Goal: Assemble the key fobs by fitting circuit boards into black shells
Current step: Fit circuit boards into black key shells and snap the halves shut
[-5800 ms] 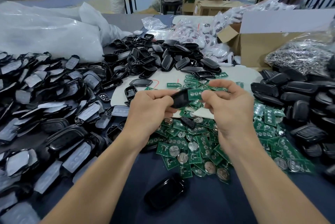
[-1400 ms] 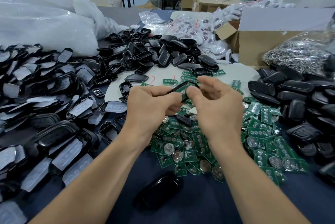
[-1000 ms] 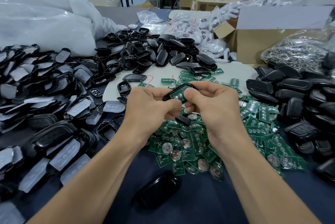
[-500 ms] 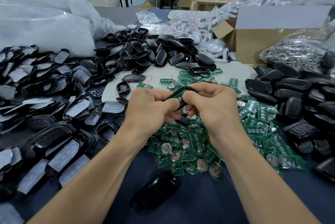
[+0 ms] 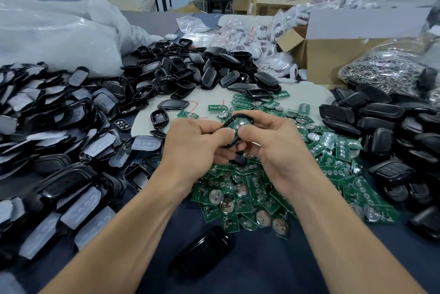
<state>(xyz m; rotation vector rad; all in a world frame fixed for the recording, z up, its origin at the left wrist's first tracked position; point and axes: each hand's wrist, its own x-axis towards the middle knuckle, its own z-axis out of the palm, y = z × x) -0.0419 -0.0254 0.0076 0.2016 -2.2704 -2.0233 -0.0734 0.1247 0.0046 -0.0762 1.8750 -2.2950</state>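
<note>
Held item: black oval plastic shell [image 5: 230, 124], frame centre, raised above the heap; a green circuit board with silver coin cell [image 5: 241, 124] lies within its rim.
Left hand [image 5: 197, 143]: fingers curled round the shell's 9 o'clock end.
Right hand [image 5: 273, 146]: pinching the 3 o'clock end, thumb on the board.
Stock on dark blue table [image 5: 273, 267]: heap of loose green boards [image 5: 252, 195], 5 o'clock; piled black shells [image 5: 202, 72], 12 o'clock; single glossy black case [image 5: 204, 251], 6 o'clock.
</note>
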